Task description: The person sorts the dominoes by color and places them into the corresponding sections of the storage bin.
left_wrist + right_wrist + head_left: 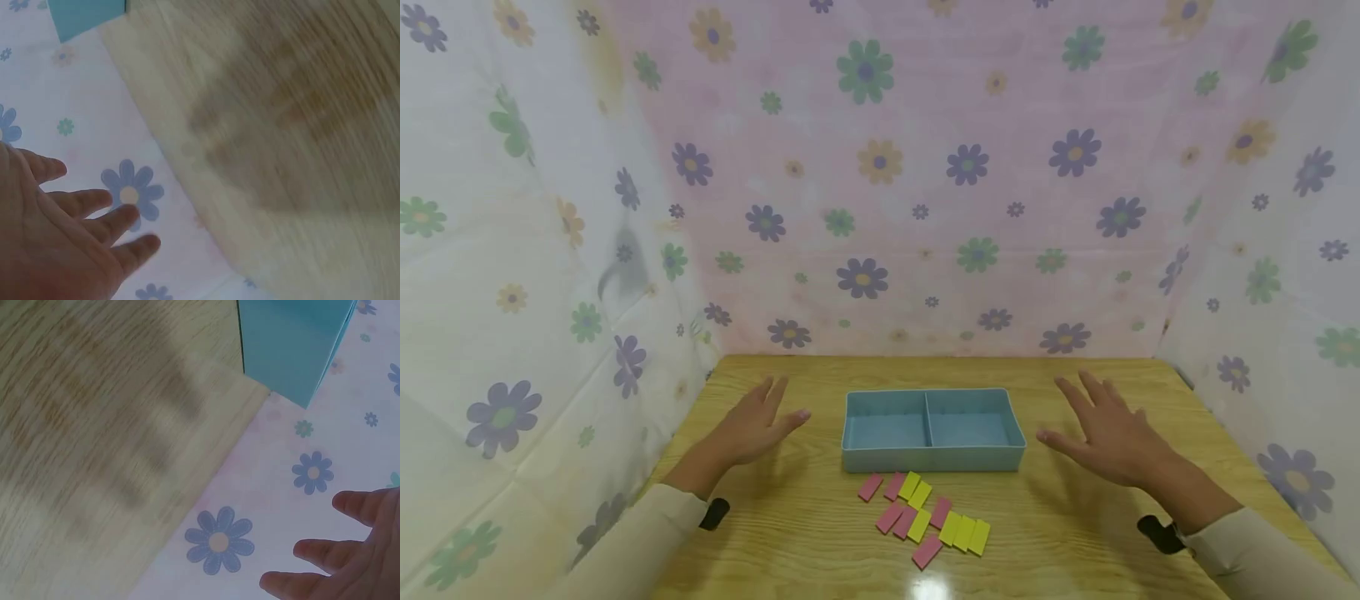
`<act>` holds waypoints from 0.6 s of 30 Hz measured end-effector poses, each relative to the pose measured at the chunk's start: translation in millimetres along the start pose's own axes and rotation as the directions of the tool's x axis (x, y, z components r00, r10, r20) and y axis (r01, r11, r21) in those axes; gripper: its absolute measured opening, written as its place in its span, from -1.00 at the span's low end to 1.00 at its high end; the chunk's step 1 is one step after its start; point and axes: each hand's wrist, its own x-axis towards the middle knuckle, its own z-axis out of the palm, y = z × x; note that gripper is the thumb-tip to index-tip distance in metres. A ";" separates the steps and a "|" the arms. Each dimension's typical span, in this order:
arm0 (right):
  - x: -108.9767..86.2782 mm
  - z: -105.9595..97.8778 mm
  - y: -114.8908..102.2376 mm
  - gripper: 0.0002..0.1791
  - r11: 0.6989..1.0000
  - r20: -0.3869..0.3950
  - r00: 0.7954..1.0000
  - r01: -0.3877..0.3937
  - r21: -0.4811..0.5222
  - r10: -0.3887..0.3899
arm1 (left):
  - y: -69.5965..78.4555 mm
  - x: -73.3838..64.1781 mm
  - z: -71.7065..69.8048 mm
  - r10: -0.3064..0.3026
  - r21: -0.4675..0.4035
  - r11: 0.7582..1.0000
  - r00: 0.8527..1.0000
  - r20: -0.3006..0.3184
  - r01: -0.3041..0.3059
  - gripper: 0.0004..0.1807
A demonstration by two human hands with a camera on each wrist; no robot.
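Observation:
A light blue box [934, 460] with two compartments and a divider stands on the wooden table. In front of it lie several small flat pieces, some pink [927, 552] and some yellow [979, 537], loosely grouped. To the left of the box my left hand [752, 427] hovers with fingers spread and holds nothing. On the box's right side my right hand [1112, 437] is likewise spread, holding nothing, its thumb nearest the box. In the left wrist view the left hand's fingers [131, 255] are extended; the right wrist view shows extended fingers [294, 584] and the box's side.
The table [775, 542] has a pale wood grain surface. Flower-printed cloth [925, 192] encloses it at the back and on both sides. Dark straps sit at both wrists, below the pale sleeves [1262, 550].

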 end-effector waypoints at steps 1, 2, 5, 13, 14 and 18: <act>-0.4 0.4 -0.6 0.09 1.000 -0.006 1.000 0.009 0.005 -0.009 | 0.7 0.6 2.2 -0.002 -0.042 0.999 1.000 0.009 0.002 0.13; -0.8 0.9 -1.2 0.09 1.000 -0.013 1.000 0.020 0.011 -0.020 | 1.7 1.3 4.4 -0.003 -0.080 0.997 1.000 0.019 0.005 0.13; -1.7 3.5 -1.6 0.08 0.998 -0.039 0.998 0.049 0.029 -0.048 | 5.0 4.7 11.1 -0.002 -0.177 0.984 1.000 0.023 0.006 0.12; -3.0 14.9 -3.3 0.04 0.998 -0.059 0.996 0.064 0.024 -0.062 | 15.6 17.4 33.1 0.000 -0.311 0.950 1.000 -0.007 -0.002 0.03; -3.4 15.8 -4.2 0.02 0.998 -0.057 0.996 0.063 0.023 -0.061 | 16.9 18.1 35.4 -0.003 -0.336 0.942 1.000 -0.003 0.002 0.01; -6.7 18.5 -8.1 -0.07 0.998 -0.053 0.997 0.055 0.040 -0.053 | 22.2 20.6 44.3 -0.027 -0.456 0.889 1.000 0.013 0.030 -0.03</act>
